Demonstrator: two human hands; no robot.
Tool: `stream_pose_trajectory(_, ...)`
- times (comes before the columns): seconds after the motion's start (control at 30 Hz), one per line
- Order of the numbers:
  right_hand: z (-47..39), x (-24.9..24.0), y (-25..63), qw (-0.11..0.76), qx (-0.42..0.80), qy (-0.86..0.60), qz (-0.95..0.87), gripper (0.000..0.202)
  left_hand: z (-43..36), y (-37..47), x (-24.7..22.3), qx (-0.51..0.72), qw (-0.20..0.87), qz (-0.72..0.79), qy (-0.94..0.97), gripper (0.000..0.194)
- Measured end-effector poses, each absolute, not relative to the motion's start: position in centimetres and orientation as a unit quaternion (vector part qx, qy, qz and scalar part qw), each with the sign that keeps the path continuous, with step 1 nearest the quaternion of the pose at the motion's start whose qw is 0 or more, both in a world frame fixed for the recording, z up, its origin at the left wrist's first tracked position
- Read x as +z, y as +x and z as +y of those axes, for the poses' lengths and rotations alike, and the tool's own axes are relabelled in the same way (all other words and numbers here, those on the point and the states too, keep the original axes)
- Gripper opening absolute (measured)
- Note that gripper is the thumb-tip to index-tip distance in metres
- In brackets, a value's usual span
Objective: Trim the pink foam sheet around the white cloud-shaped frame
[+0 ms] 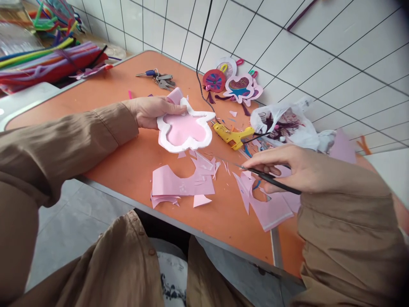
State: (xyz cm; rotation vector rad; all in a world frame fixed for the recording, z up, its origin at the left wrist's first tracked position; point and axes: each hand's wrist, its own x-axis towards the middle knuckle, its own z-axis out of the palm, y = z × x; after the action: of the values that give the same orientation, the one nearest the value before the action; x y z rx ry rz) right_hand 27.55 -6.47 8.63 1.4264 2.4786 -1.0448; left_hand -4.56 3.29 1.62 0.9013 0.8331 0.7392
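Observation:
My left hand [156,111] pinches a white foam outline shape [169,145] by its upper left edge. Pink paper [187,130] backs the outline and fills its middle, and a strip of it sticks out beyond the top. In my right hand [284,166] is a pair of black-handled scissors [271,179], its thin blades directed left, apart from the foam shape. Below the shape lie pink paper scraps [182,183]. More cut pink paper [271,213] with a rounded opening rests under my right hand.
A yellow glue gun [233,135] lies just right of the foam shape, by a dark cord. Behind are keys [164,80], finished hanging ornaments [241,87] and a plastic bag [287,123] of dark tassels. Pipe cleaners [47,64] fill the left corner. The orange table [115,166] meets a tiled wall.

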Motion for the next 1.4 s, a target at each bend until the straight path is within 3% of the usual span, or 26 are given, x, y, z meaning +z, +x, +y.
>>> stream_pose_trajectory(0.17,-6.0,7.7,27.2,0.062,-0.389,0.468,0.791,0.043,3.7,-4.7,1.0,0.341,0.732,0.399,0.434,0.011)
stream_pose_trajectory(0.3,-6.0,6.9,27.2,0.009,-0.393,0.461,0.796,0.042,3.8,-4.7,0.7,0.341,0.736,0.391,0.435,0.015)
stream_pose_trajectory(0.5,-6.1,7.5,26.7,0.05,-0.376,0.433,0.818,0.037,3.1,-3.9,1.0,0.34,0.757,0.38,0.407,0.028)
stream_pose_trajectory(0.67,-6.4,7.4,26.7,-0.032,-0.363,0.436,0.823,0.037,2.1,-3.0,1.1,0.382,0.758,0.382,0.365,0.029)
stream_pose_trajectory(0.9,-5.6,6.1,28.1,-0.133,-0.269,0.619,0.726,0.058,1.9,-2.7,0.8,0.436,0.743,0.374,0.344,0.012)
stream_pose_trajectory(1.0,-4.7,5.0,28.4,-0.089,-0.207,0.666,0.712,0.049,2.2,-2.6,0.5,0.462,0.733,0.373,0.331,0.012)
stream_pose_trajectory(1.13,-4.4,4.0,26.9,0.047,-0.119,0.644,0.755,0.023,2.3,-2.5,0.5,0.474,0.721,0.388,0.325,0.012)
stream_pose_trajectory(1.27,-4.9,3.8,24.6,0.156,-0.041,0.644,0.748,0.024,1.8,-2.4,0.6,0.473,0.72,0.378,0.34,0.019)
stream_pose_trajectory(1.4,-4.8,4.1,24.8,0.162,-0.057,0.653,0.737,0.026,1.1,-2.3,0.4,0.468,0.721,0.364,0.358,0.021)
